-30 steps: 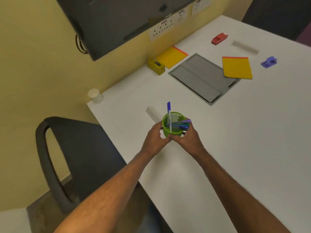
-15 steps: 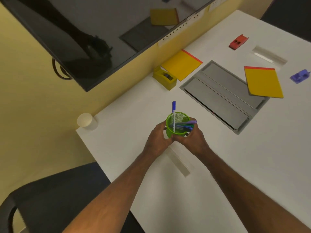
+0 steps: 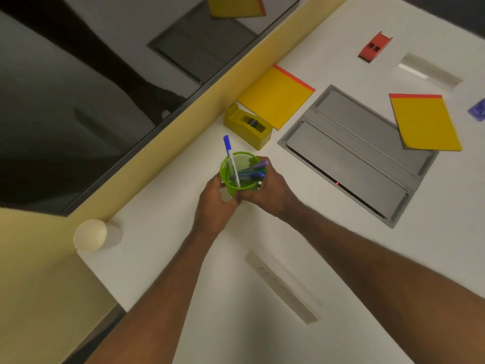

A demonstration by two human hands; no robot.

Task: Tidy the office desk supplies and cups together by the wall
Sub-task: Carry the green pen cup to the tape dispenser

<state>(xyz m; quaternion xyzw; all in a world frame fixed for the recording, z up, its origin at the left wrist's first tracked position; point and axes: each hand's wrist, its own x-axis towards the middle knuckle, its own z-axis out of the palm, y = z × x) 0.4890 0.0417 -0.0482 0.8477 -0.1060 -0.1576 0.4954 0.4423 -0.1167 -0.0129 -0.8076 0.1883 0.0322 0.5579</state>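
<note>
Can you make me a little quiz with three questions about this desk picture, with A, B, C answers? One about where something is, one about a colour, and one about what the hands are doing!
1. Where is the white paper cup?
A. At the desk corner by the wall
B. On the grey panel
C. Inside the green pen holder

2. What colour is the tape dispenser?
A. Red
B. Yellow
C. Purple

3. What are the hands doing?
A. Both lie flat on the desk
B. One holds a notepad
C. Both hold the green pen holder

Answers:
1. A, it stands at the corner of the desk, against the yellow wall.
2. B, it is yellow, like the notepad beside it.
3. C, the left hand and right hand curl round it from both sides.
</note>
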